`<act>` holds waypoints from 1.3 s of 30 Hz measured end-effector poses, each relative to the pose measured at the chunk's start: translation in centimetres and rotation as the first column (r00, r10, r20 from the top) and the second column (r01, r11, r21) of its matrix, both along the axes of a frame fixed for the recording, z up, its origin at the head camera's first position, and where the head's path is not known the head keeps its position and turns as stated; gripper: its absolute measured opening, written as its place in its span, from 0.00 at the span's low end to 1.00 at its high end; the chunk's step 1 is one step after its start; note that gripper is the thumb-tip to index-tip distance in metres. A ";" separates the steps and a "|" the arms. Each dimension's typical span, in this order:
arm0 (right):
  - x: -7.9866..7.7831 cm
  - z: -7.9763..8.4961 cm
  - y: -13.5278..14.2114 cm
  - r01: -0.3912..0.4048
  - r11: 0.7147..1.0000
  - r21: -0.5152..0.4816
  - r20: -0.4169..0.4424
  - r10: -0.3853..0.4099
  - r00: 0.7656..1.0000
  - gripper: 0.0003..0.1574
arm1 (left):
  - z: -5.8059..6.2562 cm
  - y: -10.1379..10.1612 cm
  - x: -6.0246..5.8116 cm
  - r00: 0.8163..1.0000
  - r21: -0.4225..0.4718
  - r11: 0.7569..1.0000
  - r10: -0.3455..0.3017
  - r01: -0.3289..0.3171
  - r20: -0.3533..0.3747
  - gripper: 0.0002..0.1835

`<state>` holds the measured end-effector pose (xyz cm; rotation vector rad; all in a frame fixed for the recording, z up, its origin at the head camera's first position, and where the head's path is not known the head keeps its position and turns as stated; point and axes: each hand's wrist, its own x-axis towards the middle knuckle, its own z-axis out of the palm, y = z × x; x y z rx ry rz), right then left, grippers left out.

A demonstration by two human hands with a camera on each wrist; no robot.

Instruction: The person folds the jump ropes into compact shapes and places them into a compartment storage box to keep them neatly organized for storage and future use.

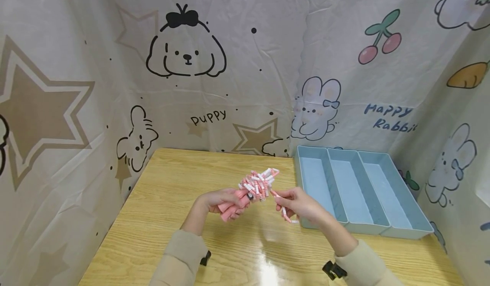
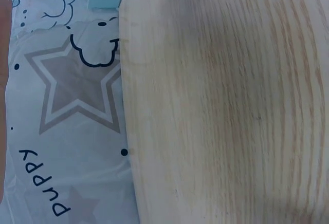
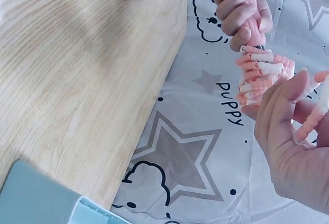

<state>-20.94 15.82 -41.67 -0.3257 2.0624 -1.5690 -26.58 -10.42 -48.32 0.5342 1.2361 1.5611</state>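
A beaded jump rope with pink and white segments is gathered into a bundle above the table. My left hand grips its pink handles, which stick out below the palm. A small dark band shows where handles and bundle meet. My right hand, just right of the bundle, pinches a loose beaded length whose end hangs under the fingers. The right wrist view shows the left fingers curled round the handles and the beads between both hands. Only a sliver of hand edges the left wrist view.
A light blue tray with three long compartments stands on the wooden table at the right, close beside my right hand. A printed cloth hangs behind the table and along both sides.
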 end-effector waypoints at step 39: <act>-1.8 3.7 0.0 -0.179 0.972 0.151 -0.127 0.199 0.972 0.11 | 0.1 0.2 0.3 0.990 -0.105 0.986 -0.124 0.131 0.066 0.08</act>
